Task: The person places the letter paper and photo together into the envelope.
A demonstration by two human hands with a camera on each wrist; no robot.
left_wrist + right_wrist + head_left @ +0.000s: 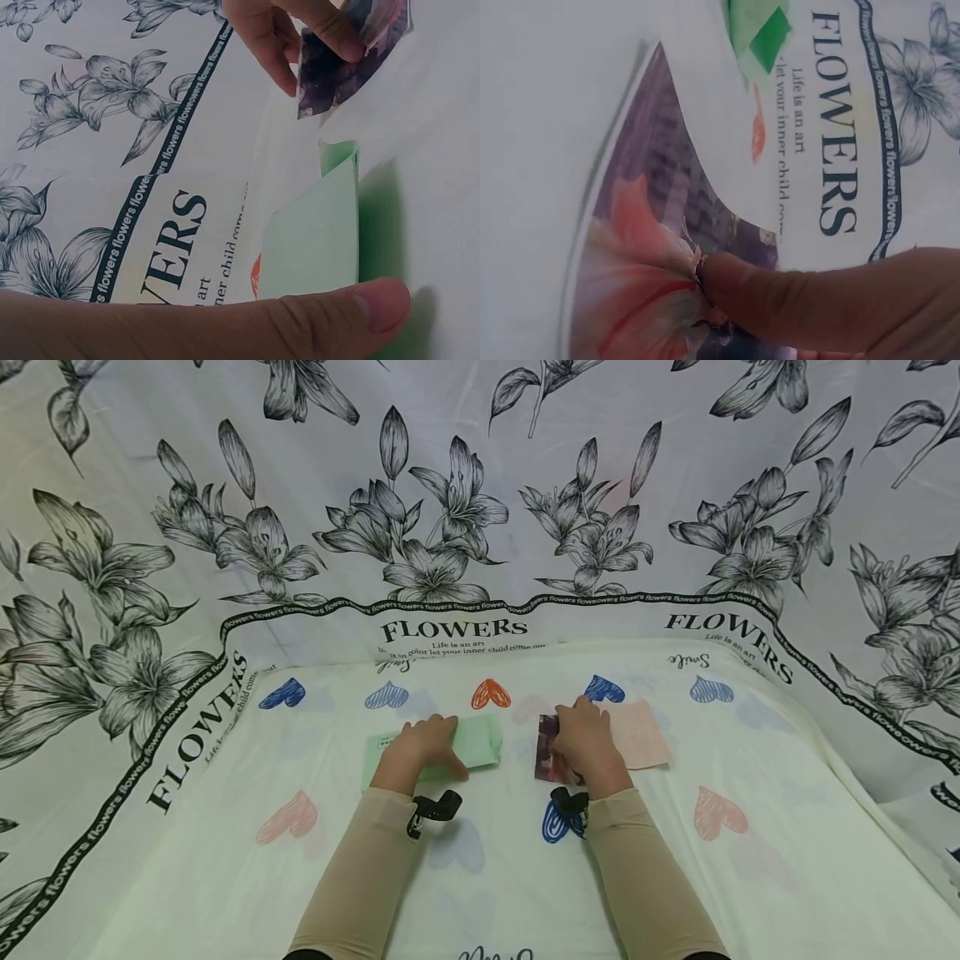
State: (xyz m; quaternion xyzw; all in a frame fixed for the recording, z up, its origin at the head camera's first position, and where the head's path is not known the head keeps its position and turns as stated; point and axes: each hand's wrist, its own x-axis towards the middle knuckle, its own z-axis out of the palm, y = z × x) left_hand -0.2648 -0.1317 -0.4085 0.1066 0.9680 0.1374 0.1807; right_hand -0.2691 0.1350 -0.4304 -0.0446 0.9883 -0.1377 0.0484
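The left hand (422, 748) gripped the green envelope (478, 741); squeezing could have creased it. At three o'clock from it, the right hand (588, 741) pinched the glossy card (545, 750) (visibly bowed), which an over-tight grip could have kinked; beyond, a bump risked shifting the peach paper (639, 734).

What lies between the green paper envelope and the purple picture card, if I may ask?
In the head view, only bare heart-printed cloth separates the green paper envelope from the purple picture card.
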